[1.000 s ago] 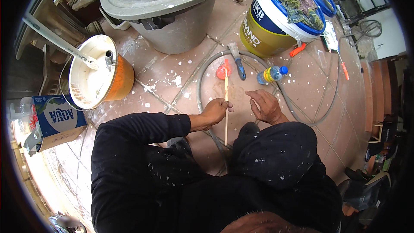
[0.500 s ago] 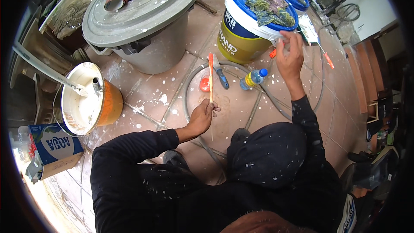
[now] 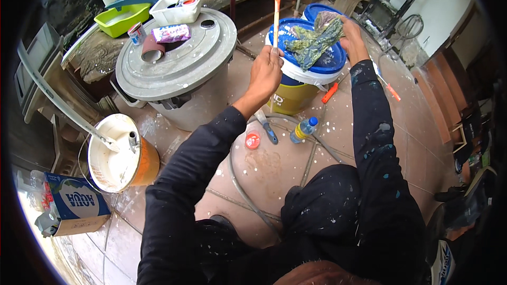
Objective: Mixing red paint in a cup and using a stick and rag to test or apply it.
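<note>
Outdoors, left hand (image 3: 265,72) gripping upright brush (image 3: 276,17), right hand (image 3: 353,37) on rag (image 3: 312,39)

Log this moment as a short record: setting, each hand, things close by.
setting: tiled floor spattered with white paint
left hand: holds a thin stick upright, orange at its top end
right hand: on a paint-stained rag lying on the blue lid of a bucket
near: grey lidded bin, orange bucket of white paint, small bottle, grey hose, cardboard box
</note>
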The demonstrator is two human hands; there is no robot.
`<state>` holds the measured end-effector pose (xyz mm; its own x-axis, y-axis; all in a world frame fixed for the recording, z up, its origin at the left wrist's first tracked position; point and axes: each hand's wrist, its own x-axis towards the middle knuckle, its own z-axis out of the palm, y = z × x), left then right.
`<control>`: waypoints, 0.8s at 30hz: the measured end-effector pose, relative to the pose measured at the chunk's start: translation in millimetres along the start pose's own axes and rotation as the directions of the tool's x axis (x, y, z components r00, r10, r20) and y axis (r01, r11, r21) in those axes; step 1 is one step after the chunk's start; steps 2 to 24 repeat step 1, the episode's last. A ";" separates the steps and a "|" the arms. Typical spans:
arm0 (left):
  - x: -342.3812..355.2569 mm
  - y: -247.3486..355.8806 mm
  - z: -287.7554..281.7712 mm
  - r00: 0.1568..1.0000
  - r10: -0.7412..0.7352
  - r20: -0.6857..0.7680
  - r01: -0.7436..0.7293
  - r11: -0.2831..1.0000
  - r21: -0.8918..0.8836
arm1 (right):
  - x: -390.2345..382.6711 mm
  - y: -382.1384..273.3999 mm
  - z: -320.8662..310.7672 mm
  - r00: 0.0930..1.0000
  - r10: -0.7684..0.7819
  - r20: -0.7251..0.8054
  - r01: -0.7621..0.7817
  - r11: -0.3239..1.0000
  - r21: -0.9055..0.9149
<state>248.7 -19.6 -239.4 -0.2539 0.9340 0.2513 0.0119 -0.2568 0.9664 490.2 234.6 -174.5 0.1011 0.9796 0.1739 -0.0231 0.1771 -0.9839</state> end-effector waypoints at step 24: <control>16.5 3.4 1.4 0.998 -0.061 -0.014 0.061 0.998 -0.017 | 11.3 -9.0 2.4 0.988 0.147 0.048 -0.154 0.895 0.418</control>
